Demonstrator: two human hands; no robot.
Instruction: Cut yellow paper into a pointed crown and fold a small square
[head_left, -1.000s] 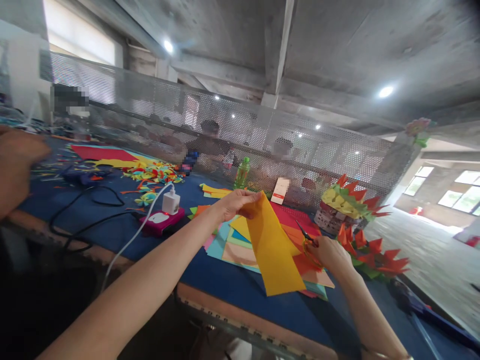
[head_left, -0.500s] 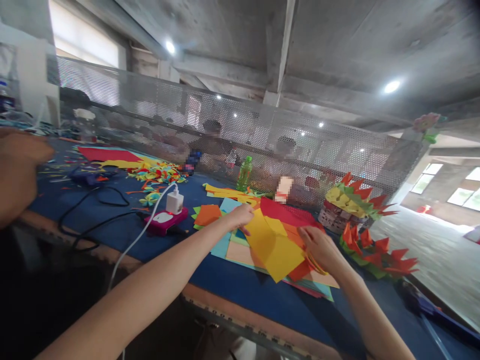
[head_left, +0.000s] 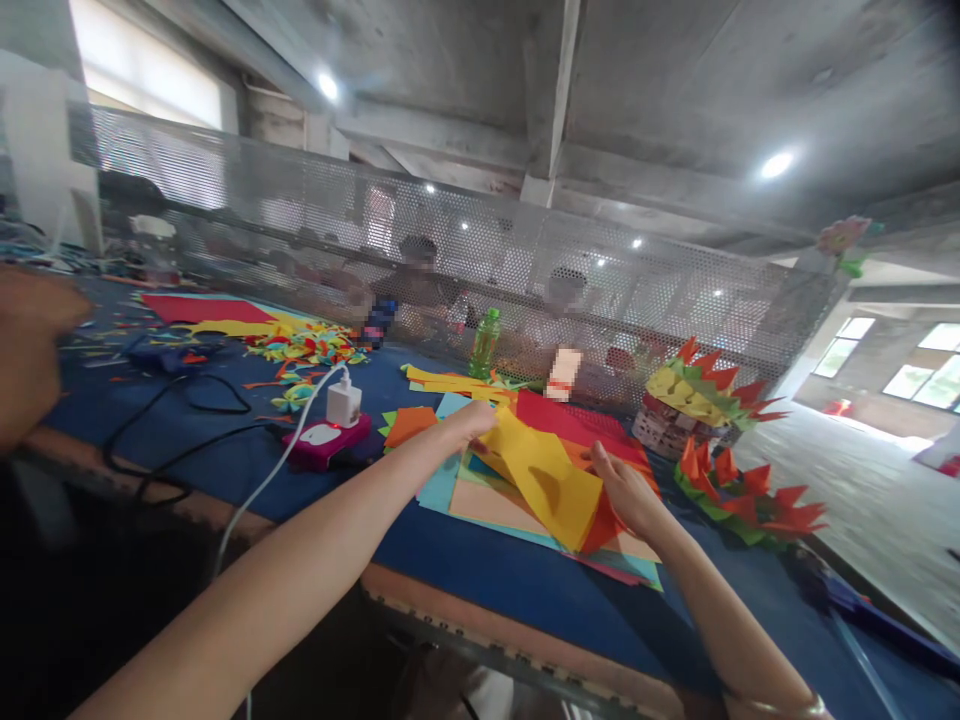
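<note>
My left hand (head_left: 474,425) pinches the upper left corner of a yellow paper sheet (head_left: 551,480), which bends and hangs tilted above a stack. My right hand (head_left: 624,488) is beside the sheet's right edge, thumb raised and apart from it; its other fingers are partly hidden. Orange paper (head_left: 606,528) shows beneath the yellow. Under both hands lie layered sheets, with light blue paper (head_left: 436,490) and peach paper (head_left: 487,508) showing. Behind them is a red sheet (head_left: 559,415).
A pink power strip (head_left: 319,455) with a white charger (head_left: 343,402) and cables sits left. A green bottle (head_left: 485,342) stands behind. Folded-paper crowns (head_left: 754,500) lie right, paper scraps (head_left: 300,345) far left. Another person's hand (head_left: 34,325) shows at the left edge.
The yellow sheet has bent and tilted, its lower corner moving up and right. My right hand has turned, thumb up; the yellow-orange pieces seen at its palm no longer show. The view has shifted slightly.
</note>
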